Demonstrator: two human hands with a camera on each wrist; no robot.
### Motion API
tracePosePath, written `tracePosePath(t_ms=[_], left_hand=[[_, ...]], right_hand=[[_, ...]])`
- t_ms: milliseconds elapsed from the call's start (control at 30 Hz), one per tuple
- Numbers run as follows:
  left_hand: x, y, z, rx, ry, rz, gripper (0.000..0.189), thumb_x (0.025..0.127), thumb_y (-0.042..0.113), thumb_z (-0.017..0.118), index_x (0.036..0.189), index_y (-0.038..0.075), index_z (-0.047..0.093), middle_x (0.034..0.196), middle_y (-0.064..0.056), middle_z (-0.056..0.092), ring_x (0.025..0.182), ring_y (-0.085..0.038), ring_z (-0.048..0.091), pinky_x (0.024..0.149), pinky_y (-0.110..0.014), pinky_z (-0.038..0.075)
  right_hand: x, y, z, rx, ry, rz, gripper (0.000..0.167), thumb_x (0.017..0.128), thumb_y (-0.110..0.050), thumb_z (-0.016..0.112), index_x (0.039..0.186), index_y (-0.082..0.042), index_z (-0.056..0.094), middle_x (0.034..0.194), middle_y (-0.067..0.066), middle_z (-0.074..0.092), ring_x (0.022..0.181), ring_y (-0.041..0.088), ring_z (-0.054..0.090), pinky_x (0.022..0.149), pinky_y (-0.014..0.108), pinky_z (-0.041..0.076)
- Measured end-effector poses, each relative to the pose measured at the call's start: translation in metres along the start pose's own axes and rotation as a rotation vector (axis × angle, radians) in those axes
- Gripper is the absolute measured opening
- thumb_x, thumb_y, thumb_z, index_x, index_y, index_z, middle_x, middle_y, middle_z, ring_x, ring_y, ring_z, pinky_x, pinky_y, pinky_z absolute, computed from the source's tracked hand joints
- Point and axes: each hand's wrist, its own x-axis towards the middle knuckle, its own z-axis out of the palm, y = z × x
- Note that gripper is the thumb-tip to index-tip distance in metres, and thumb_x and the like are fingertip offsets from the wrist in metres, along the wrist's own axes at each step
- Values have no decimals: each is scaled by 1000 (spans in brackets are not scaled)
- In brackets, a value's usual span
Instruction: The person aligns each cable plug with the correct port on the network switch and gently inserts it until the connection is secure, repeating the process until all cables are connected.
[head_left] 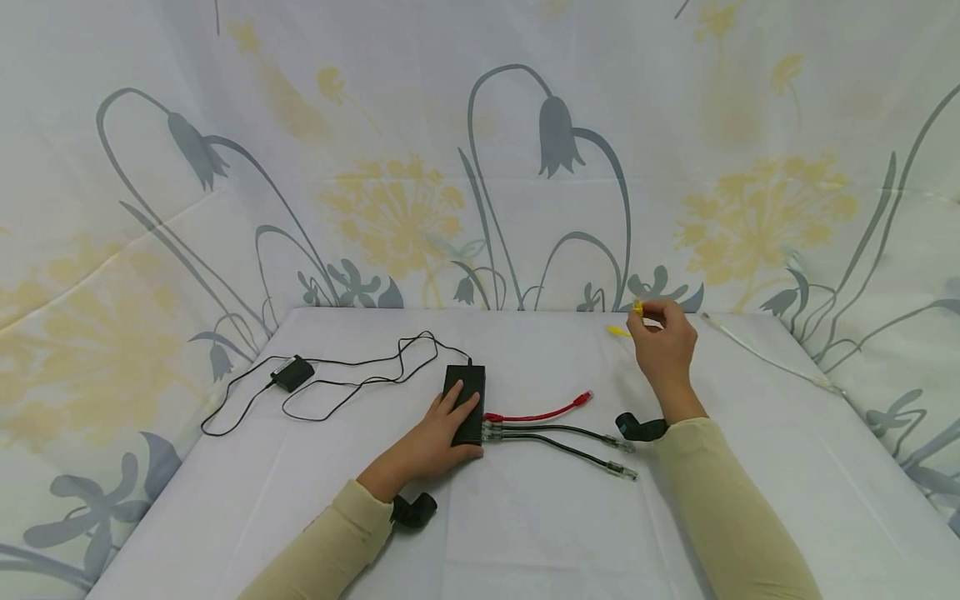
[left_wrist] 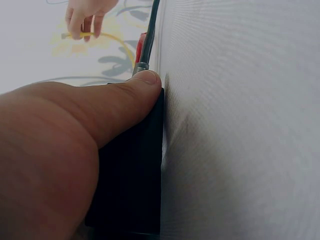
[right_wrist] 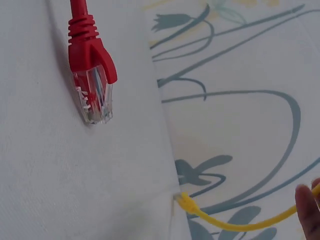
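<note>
My left hand (head_left: pixel 442 429) rests on a black box (head_left: pixel 472 379), fingers fairly straight across its top. In the left wrist view its thumb (left_wrist: pixel 125 97) lies along the box's edge, by a cable plug. Off the table, my right hand (head_left: pixel 663 346) pinches a short yellow network cable (head_left: pixel 618 331); one plug hangs free in the right wrist view. A red network cable (head_left: pixel 536 417) and two black network cables (head_left: pixel 558 442) extend from the box's right side, their outer plugs loose. Whether each inner plug is fully seated, I cannot tell.
A thin black power cord (head_left: pixel 360 383) loops from the box's far end to a black adapter (head_left: pixel 292 373) on the left. At the far right lies a white cable (head_left: pixel 776 356). Patterned cloth (head_left: pixel 510 208) hangs behind the white table (head_left: pixel 540 533).
</note>
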Motion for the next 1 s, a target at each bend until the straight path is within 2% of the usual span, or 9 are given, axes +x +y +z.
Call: tracePosePath(t_ms=[133, 333, 433, 733, 1000], left_hand=[[1, 0, 0, 4, -1, -3, 81, 90, 49, 64, 156, 25, 22, 165, -4, 0, 149, -42, 5, 111, -60, 29], [1, 1, -1, 4, -5, -5, 81, 91, 48, 64, 156, 24, 21, 165, -5, 0, 149, -42, 5, 112, -60, 28], [1, 1, -1, 3, -2, 1, 81, 91, 47, 64, 156, 23, 22, 165, -6, 1, 149, -43, 5, 111, -60, 28], [1, 2, -2, 1, 0, -4, 80, 91, 47, 64, 156, 24, 23, 165, -6, 2, 149, -42, 6, 111, -61, 29], [1, 1, -1, -6, -2, -5, 81, 90, 47, 65, 156, 24, 23, 165, -5, 2, 149, -42, 6, 111, -61, 29]], right_hand=[[-3, -1, 4, -38, -15, -47, 22, 90, -19, 64, 103, -1, 67, 100, 15, 68, 90, 30, 64, 68, 14, 39], [-8, -8, 8, -59, -77, -189, 20, 88, -14, 66, 102, 1, 70, 96, 17, 69, 84, 34, 63, 74, 40, 50], [-12, -9, 12, -79, -105, -255, 20, 87, -11, 67, 101, 2, 71, 93, 17, 70, 84, 33, 64, 76, 46, 52], [-19, -14, 21, -128, -189, -398, 20, 85, -8, 67, 101, 3, 72, 89, 17, 70, 79, 29, 68, 71, 45, 56], [-23, -19, 26, -131, -279, -460, 18, 83, -5, 69, 99, 1, 74, 89, 14, 73, 78, 26, 69, 69, 41, 57]])
